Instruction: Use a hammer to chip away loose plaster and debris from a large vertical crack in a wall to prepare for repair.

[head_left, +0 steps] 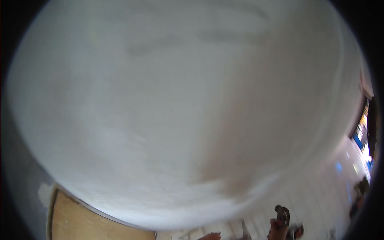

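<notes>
My right hand (277,231) shows at the lower edge, right of the middle, raised and closed. It grips what looks like a hammer, whose dark rounded head (283,214) sticks up above the fist. Left of it, only a sliver of my left hand (211,237) comes into view at the bottom rim; its fingers are cut off and blurred. A broad white plastered wall (160,108) with grey smudges and a brownish shadow fills most of the view above both hands.
A tan door or panel (96,220) in a dark frame stands at the lower left. White tiles (316,200) spread across the lower right. At the far right is a bright opening (363,134), with dark blurred objects (359,196) below it.
</notes>
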{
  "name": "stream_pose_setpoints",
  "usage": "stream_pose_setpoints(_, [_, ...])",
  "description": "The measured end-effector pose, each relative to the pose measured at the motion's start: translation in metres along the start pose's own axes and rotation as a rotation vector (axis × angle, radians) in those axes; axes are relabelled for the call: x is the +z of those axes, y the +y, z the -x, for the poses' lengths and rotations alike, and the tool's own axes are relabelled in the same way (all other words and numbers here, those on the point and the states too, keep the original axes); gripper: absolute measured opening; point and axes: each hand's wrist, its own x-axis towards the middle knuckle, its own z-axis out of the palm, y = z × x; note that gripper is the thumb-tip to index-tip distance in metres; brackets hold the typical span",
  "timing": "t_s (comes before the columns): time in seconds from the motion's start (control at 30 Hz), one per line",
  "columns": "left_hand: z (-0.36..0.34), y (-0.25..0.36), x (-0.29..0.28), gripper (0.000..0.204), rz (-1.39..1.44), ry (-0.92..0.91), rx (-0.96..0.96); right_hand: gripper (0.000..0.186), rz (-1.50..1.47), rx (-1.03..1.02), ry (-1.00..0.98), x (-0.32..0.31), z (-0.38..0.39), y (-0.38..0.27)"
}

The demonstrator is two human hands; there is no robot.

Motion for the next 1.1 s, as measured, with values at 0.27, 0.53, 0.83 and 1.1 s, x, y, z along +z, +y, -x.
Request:
stream_pose_setpoints(0.27, [0.263,0.036,-0.431,0.042,0.153,0.307,0.391,0.027,-0.015,-1.017,0.182,0.067,-0.124,-0.301])
stream_pose_setpoints(0.53, [0.543,0.17,-0.61,0.016,-0.45,1.943,0.85,0.021,-0.69,-1.333,-0.109,0.106,-0.043,-0.52])
stream_pose_setpoints(0.83, [0.669,0.227,-0.756,0.042,-1.057,2.306,0.988,0.028,-0.548,-1.514,-0.167,0.146,0.065,-0.683])
stream_pose_setpoints(1.1, [0.665,0.233,-0.744,0.054,-1.279,2.33,0.453,0.025,-0.601,-1.579,-0.289,0.176,0.138,-0.77])
